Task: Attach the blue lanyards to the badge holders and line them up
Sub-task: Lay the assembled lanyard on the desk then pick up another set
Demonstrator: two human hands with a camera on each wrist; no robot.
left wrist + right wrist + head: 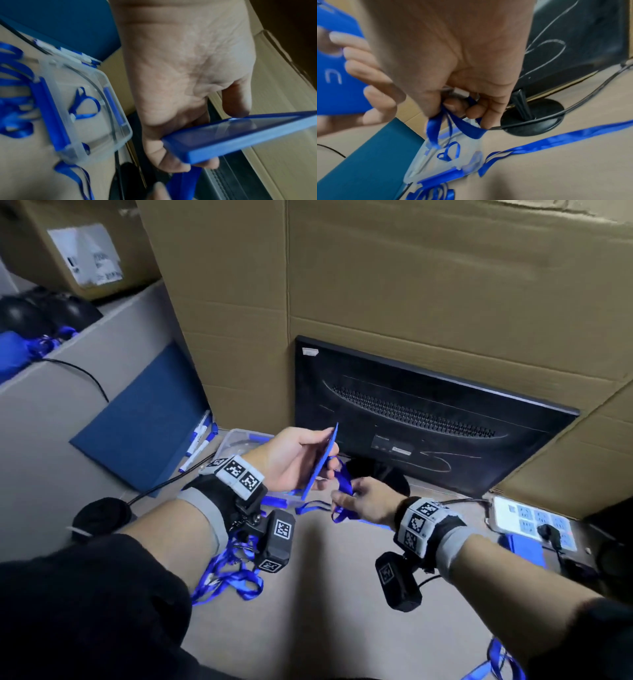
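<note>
My left hand [301, 460] holds a blue badge holder [320, 463] on edge above the desk, thumb on one face and fingers on the other; its clear window [240, 129] shows in the left wrist view. Just right of it, my right hand [359, 498] pinches the clip end of a blue lanyard [344, 484], whose ribbon [556, 139] trails over the desk. The fingers [471, 108] curl round the strap and a small metal clip. The holder's blue back [335, 75] shows at the left of the right wrist view.
A clear plastic box [89, 108] with blue latches sits under my left hand, a lanyard loop inside. A heap of loose lanyards [229, 573] lies below my left wrist. A black monitor back [428, 419] and cardboard wall [411, 285] stand behind. A blue folder [144, 422] leans left.
</note>
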